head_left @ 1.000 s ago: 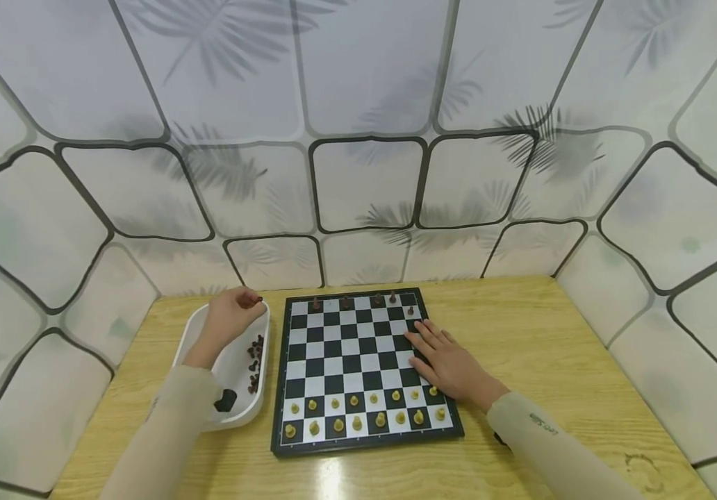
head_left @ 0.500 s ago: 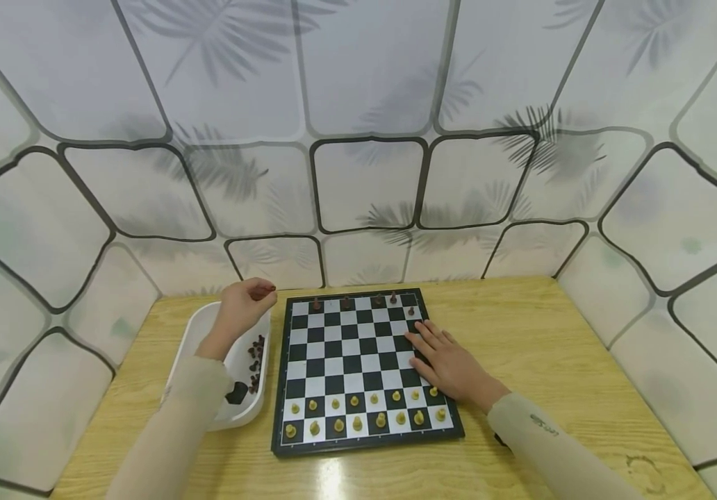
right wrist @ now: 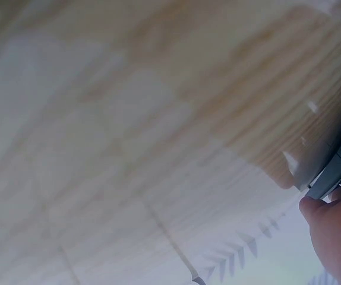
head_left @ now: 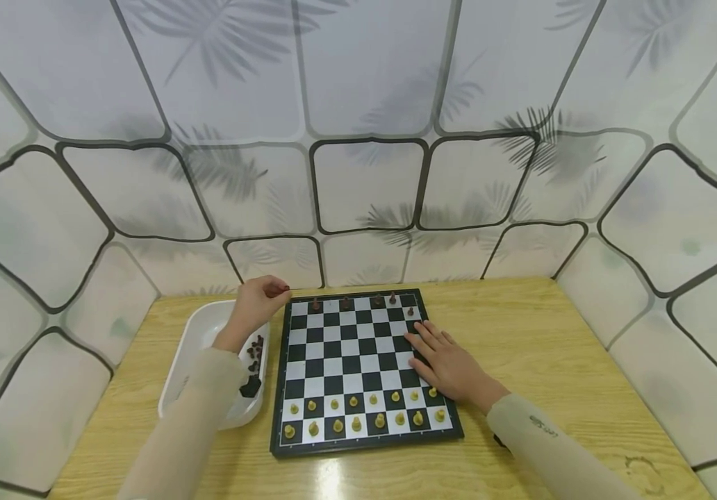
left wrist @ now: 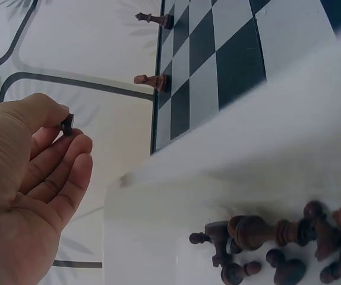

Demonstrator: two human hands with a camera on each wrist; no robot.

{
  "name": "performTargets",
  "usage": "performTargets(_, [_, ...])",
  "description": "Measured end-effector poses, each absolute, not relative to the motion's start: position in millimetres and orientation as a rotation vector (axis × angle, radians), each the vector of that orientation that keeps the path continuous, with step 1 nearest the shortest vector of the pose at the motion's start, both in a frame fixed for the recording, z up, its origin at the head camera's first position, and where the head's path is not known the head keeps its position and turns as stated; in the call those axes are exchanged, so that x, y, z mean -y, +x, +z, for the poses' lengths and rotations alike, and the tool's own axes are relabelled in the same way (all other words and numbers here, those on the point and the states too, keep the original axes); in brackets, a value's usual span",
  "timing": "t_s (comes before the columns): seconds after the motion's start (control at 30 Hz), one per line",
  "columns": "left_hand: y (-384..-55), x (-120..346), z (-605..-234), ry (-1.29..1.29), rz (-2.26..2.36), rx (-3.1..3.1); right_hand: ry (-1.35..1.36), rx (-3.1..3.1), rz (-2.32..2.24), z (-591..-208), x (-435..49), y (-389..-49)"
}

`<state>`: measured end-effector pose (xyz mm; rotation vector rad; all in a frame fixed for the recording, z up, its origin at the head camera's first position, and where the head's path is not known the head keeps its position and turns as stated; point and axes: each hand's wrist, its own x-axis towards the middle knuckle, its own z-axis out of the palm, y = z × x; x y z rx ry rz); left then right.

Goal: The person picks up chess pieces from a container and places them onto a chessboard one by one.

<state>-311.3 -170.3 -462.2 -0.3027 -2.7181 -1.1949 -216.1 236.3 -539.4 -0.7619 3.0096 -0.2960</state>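
My left hand (head_left: 257, 309) pinches a small dark chess piece (left wrist: 68, 123) between thumb and fingers, near the far left corner of the chessboard (head_left: 351, 364). Most of that piece is hidden by the fingers; which chessman it is I cannot tell. My right hand (head_left: 449, 364) rests over the board's right edge with its fingers extended. Several dark red-brown chessmen (head_left: 346, 303) stand along the far side of the board. Two rows of yellow chessmen (head_left: 356, 422) stand along the near side.
Left of the board sits a white plastic tub (head_left: 174, 368) with several dark chessmen (left wrist: 256, 231) lying inside. Both rest on a wooden table (head_left: 521, 333), enclosed by patterned walls (head_left: 365, 184) at the back and sides.
My left hand has moved right, from over the tub to the board's far left corner, carrying the chess piece. The right hand stays in place.
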Motion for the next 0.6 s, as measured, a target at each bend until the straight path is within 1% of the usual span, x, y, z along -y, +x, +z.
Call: performTargets(0.6, [-322.7,151.6,-469.7,-0.281,-1.148,2.836,-0.76,-3.018,-0.275,-541.8,-236.9,-216.8])
